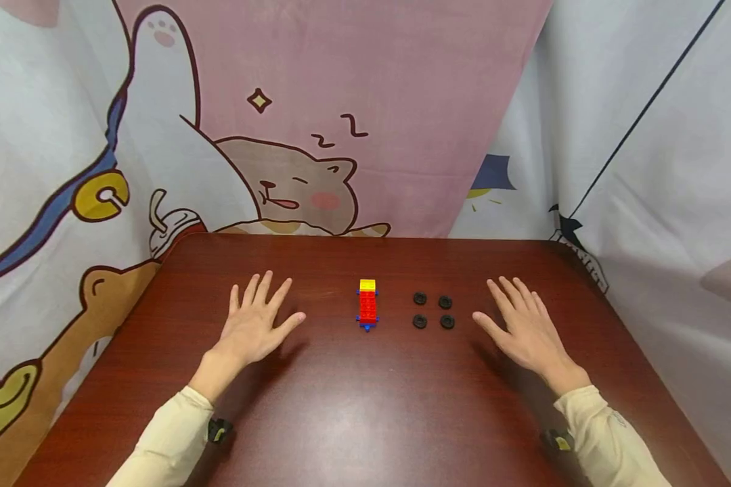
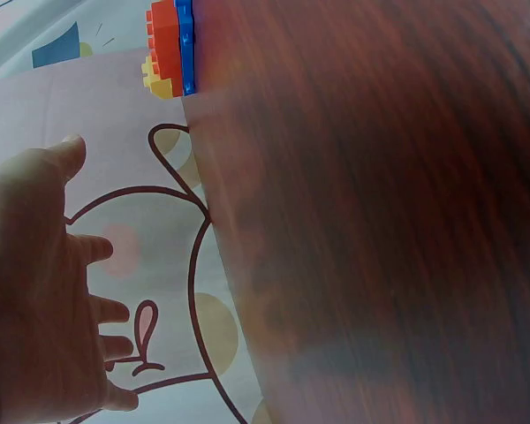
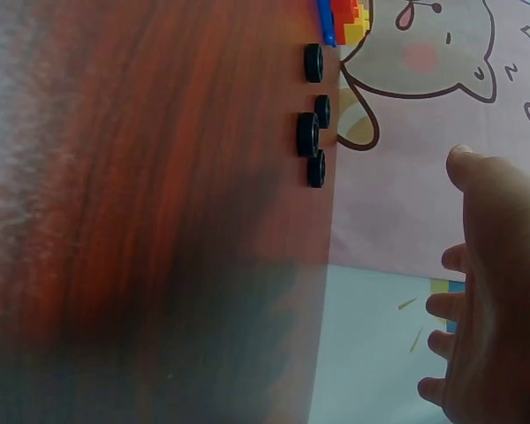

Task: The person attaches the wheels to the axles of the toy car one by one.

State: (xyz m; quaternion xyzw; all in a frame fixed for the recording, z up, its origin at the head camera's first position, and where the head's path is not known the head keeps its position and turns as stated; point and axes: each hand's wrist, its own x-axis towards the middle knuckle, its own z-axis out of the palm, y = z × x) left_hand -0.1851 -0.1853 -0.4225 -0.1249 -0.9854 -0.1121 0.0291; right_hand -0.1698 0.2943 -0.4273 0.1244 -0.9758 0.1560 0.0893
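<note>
A toy car body of red and yellow building bricks on a blue base (image 1: 368,308) rests in the middle of the table, blue axle stubs jutting from its sides and no wheels on them. To its right lie several small black wheels (image 1: 419,298) in a loose square. My left hand (image 1: 252,325), fingers spread and holding nothing, hovers left of the car body. On the other side, my right hand (image 1: 525,331) is held over the table right of the wheels, its fingers straight. Both the bricks (image 3: 346,22) and the wheels (image 3: 309,134) show in the right wrist view.
The dark brown wooden table (image 1: 365,406) has a glossy top. Behind it hangs a pink and white cloth (image 1: 414,122) with cartoon animals, and pale cloth (image 1: 664,203) also hangs along the right side. Dark straps sit at both sleeves.
</note>
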